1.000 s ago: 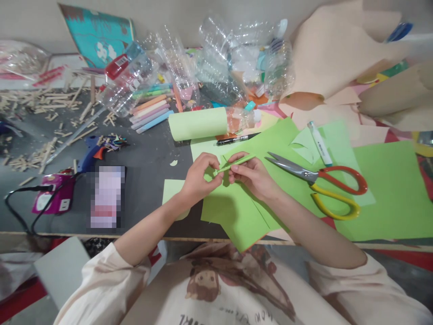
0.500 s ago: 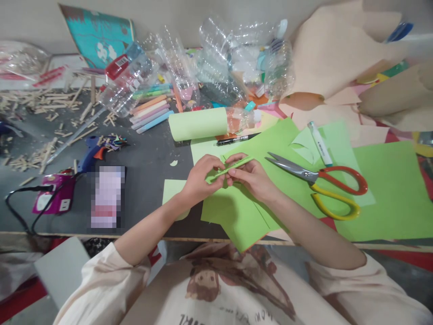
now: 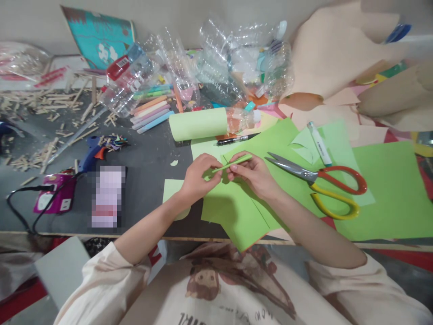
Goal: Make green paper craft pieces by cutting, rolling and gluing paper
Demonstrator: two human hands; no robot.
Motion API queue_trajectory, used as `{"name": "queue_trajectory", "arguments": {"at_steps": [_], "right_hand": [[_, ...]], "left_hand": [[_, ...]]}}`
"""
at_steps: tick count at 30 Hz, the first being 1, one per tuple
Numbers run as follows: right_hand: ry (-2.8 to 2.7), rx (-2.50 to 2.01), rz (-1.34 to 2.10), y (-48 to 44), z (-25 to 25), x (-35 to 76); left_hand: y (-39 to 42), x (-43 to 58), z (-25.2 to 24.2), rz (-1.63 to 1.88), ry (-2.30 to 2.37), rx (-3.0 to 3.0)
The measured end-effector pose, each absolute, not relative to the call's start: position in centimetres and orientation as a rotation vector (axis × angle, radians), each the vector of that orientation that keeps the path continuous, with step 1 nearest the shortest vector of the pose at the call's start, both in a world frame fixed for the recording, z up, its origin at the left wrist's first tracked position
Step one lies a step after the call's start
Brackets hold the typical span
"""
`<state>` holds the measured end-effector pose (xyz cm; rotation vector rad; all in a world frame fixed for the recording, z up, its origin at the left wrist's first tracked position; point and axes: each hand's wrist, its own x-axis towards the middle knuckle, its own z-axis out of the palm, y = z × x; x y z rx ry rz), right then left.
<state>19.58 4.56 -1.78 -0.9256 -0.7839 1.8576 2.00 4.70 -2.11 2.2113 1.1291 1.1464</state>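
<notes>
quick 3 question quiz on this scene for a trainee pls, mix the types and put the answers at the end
1. Multiple choice: what do the left hand and right hand both hold?
a) the marker
b) a thin green piece
c) the glue gun

2. True or false: the wrapped bottle stands upright.

3. Which lies nearer the right hand: the scissors or the phone?

Key:
1. b
2. False; the wrapped bottle lies on its side.
3. The scissors; the phone lies over on the left.
</notes>
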Motion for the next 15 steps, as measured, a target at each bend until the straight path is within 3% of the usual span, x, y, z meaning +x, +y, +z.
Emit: {"name": "queue_trajectory", "arguments": {"at_steps": [15], "right_hand": [[-0.833,-0.948,1.765,4.61,-1.69,19.7]], "left_hand": [[4.53,1.92,-2.02,1.172,1.154,2.239]]}}
